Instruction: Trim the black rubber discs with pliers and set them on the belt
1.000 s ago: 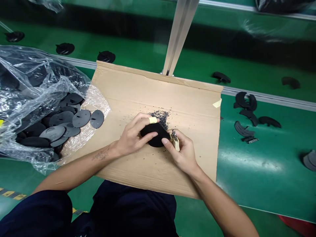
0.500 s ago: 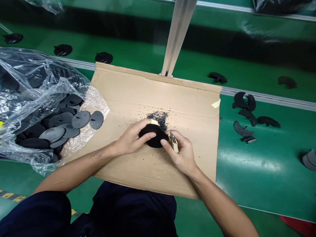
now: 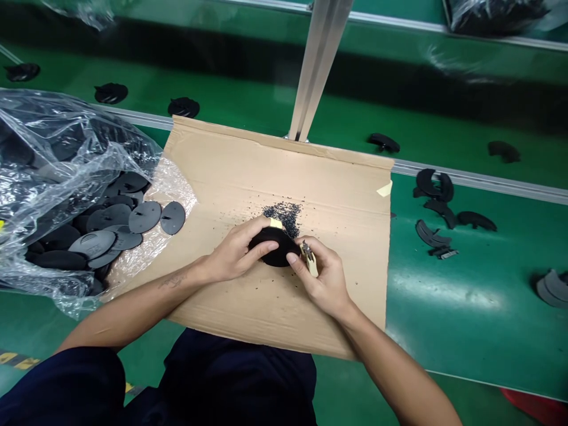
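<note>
Between left fingers and right fingers, both seemingly gripping it, sits a black disc.

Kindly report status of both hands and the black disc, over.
Left hand gripping black disc. Right hand at its edge, holding pale-handled tool. Black bits on cardboard beyond; no obstruction seen.

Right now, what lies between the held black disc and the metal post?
In the head view, a dense patch of dark bits lies just beyond the black disc; past it, mostly bare cardboard stretches toward the metal post.
</note>
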A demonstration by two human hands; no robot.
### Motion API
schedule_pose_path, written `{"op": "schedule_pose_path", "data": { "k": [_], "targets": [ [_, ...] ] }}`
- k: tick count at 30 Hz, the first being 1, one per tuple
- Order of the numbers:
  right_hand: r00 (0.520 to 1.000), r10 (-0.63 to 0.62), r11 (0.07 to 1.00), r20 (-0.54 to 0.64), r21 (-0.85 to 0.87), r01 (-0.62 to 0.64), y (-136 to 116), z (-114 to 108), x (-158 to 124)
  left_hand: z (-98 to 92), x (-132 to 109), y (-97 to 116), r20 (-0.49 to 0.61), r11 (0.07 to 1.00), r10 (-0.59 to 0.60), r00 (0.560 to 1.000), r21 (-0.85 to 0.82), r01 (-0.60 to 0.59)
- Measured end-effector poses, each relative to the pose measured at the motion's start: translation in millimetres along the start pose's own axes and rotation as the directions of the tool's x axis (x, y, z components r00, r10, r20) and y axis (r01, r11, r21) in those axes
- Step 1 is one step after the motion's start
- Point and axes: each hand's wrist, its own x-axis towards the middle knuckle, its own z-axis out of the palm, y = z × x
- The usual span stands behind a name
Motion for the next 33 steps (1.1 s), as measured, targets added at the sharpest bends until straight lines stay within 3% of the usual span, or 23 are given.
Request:
{"op": "schedule_pose_path", "data": {
  "k": [33],
  "targets": [
    [0.999,-0.028,1.000,0.020,0.009,0.027,1.8,-0.6,-0.9,-0.9,1.1,0.5,0.018,0.997,0.068,0.998,0.042,-0.068]
  ]
}}
